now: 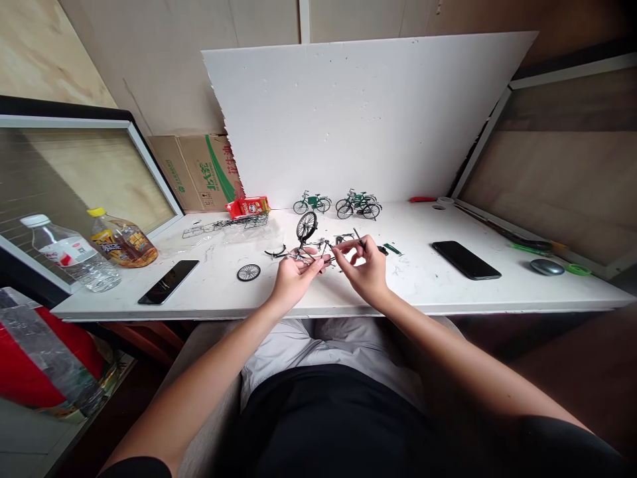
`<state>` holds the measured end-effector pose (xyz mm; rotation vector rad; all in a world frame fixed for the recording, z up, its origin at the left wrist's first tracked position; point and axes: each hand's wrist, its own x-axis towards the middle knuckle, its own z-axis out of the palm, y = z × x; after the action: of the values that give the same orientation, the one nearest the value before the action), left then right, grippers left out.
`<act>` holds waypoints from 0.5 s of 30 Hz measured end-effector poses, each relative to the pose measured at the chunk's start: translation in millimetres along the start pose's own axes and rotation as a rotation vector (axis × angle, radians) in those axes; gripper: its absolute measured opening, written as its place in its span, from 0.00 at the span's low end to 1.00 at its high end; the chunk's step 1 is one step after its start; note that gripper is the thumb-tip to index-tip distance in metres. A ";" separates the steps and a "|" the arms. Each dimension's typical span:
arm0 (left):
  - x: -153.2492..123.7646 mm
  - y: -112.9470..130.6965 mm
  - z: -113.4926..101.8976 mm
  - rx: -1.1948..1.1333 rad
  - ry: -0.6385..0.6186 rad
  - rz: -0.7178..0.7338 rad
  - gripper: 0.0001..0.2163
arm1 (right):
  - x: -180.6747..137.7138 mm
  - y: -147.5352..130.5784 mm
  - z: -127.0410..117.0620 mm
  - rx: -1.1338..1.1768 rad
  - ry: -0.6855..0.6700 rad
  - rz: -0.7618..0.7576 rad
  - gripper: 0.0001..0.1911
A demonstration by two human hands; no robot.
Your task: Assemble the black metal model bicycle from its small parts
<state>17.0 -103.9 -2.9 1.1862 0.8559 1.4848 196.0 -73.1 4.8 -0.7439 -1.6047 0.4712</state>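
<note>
My left hand (294, 280) is closed on a small model bicycle frame (309, 254), with one black spoked wheel (306, 227) sticking up from it. My right hand (367, 265) meets the frame's right end with thumb and finger pinched. A thin dark stick-like tool (359, 237) pokes out between its fingers; its kind is unclear. To the left of my hands, a loose spoked wheel (249, 273) lies flat on the white table (209, 292). A black curved part (275, 252) rests just behind it. Small green pieces (393, 249) lie right of my right hand.
Finished-looking model bicycles (312, 203) stand at the back against a white board (348, 119). Thin part frames (223, 226) and a red packet (249, 207) lie back left. Phones (169, 282) lie at both sides. Bottles (74, 255) stand left; a grey mouse-like object (547, 267) sits right.
</note>
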 end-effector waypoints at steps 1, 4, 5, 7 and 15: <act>-0.1 -0.2 0.1 -0.006 -0.004 0.001 0.24 | -0.1 0.1 0.2 0.002 0.000 0.003 0.25; -0.9 -0.5 0.6 -0.010 -0.014 0.011 0.23 | -0.1 0.8 1.0 0.009 0.001 0.024 0.24; -1.2 -0.3 0.8 -0.005 -0.015 0.015 0.23 | 0.0 1.2 1.2 0.012 0.002 0.031 0.24; -2.0 0.4 0.9 0.014 -0.017 0.021 0.23 | 0.4 2.3 1.7 0.015 0.001 0.038 0.24; -1.7 0.6 -0.6 0.073 -0.026 0.044 0.26 | 3.5 5.2 1.0 0.075 -0.081 0.101 0.22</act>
<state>16.3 -105.7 -3.0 1.2830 0.8779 1.4812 195.9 -66.9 3.6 -0.7597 -1.6206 0.6384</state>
